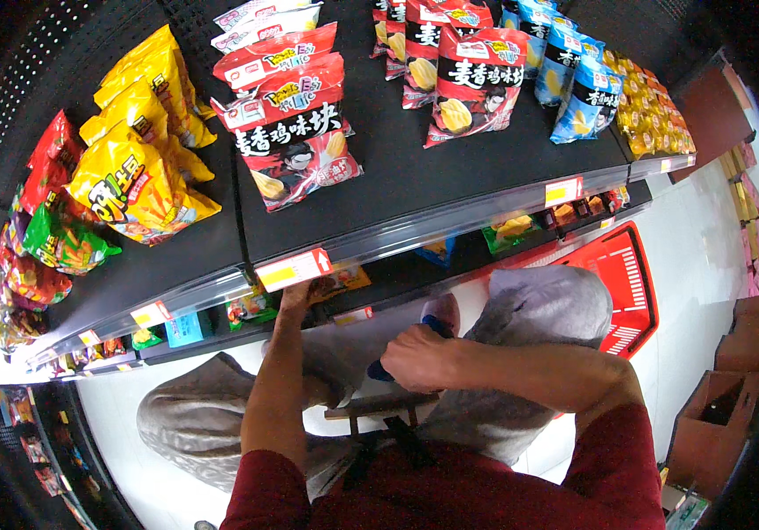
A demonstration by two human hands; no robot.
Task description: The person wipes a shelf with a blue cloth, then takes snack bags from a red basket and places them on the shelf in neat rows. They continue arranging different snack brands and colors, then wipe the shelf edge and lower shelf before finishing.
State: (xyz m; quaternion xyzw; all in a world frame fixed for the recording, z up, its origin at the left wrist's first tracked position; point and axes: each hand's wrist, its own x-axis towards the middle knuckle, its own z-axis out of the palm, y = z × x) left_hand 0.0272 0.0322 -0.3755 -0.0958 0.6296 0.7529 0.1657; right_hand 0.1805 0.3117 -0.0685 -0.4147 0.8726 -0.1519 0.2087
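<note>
My left hand reaches in below the front edge of the upper black shelf. A price tag hides its fingers, so I cannot see whether they hold anything. Just right of it, on the lower shelf, lies an orange snack bag; a green and red snack bag is to its left. My right hand is closed in a fist over my lap. It grips a dark blue object that shows on both sides of the fist; its kind is unclear.
Red chip bags and yellow chip bags stand on the upper shelf, with blue bags farther right. A red plastic basket is on the floor beside my knee. Brown boxes stand at the right.
</note>
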